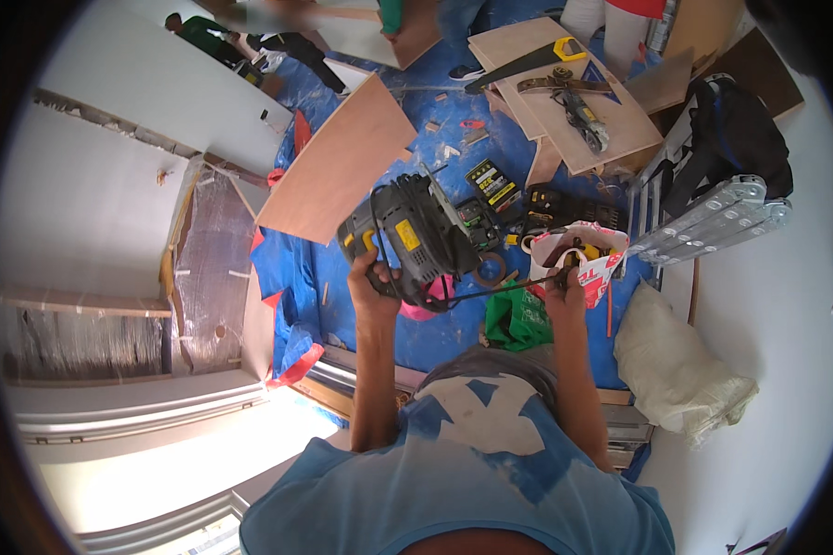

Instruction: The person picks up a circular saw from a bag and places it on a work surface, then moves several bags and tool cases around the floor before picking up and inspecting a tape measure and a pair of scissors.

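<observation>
Above the blue sheet [338, 301], a black power tool [416, 231] is grasped at its handle by the left hand's [373, 289] fingers; a dark cord [500, 292] is gripped by the right hand's [565, 290] — near a red-and-white bag [602, 280] in which yellow and dark items are partly hidden. Blue sheet is exposed beneath the plywood board's [342, 162] lower edge.

The power tool [426, 220] is black with a yellow label [407, 234], the floor sheet [342, 319] blue.
</observation>
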`<state>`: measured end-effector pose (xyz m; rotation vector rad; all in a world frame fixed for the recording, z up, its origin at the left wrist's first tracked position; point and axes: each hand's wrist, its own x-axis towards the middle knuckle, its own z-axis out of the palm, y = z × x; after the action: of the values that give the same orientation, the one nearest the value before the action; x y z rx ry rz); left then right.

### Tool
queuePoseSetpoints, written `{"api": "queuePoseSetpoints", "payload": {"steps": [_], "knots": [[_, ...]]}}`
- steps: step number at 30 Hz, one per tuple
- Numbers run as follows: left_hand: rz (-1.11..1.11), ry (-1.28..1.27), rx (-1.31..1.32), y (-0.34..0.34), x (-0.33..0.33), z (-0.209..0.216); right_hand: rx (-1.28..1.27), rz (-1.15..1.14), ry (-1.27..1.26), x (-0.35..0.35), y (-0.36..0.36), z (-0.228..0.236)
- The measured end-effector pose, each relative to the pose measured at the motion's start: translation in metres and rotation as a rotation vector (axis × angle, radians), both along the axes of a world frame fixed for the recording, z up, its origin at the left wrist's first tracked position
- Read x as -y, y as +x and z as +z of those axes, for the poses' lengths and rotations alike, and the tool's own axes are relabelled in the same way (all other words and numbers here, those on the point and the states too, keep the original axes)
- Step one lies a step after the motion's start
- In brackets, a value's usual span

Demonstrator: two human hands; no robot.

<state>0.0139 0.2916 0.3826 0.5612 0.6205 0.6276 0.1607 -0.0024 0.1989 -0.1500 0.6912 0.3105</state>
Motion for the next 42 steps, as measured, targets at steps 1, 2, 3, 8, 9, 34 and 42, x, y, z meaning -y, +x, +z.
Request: {"api": "queuePoseSetpoints", "payload": {"steps": [1, 2, 3, 8, 9, 34, 42], "knots": [[-0.017, -0.029, 0.036, 0.002, 0.000, 0.001, 0.045, 0.077, 0.028, 0.000, 0.010, 0.015], [-0.018, -0.060, 0.059, -0.006, -0.001, -0.001, 0.076, 0.171, 0.057, -0.001, 0.011, 0.032], [-0.020, -0.092, 0.086, -0.012, 0.000, -0.001, 0.111, 0.262, 0.084, -0.001, 0.013, 0.049], [-0.012, -0.260, 0.149, 0.002, 0.030, 0.034, 0.496, 0.840, -0.555, -0.019, 0.014, 0.087], [-0.084, -0.285, 0.215, 0.003, 0.027, 0.031, 0.564, 0.920, -0.643, -0.026, 0.012, 0.089], [-0.094, -0.165, 0.015, 0.014, 0.045, 0.025, 0.787, 0.902, 0.298, -0.069, -0.079, 0.159], [-0.094, -0.155, -0.016, 0.006, 0.050, 0.013, 0.678, 1.208, 0.159, -0.059, -0.079, 0.142]]}}
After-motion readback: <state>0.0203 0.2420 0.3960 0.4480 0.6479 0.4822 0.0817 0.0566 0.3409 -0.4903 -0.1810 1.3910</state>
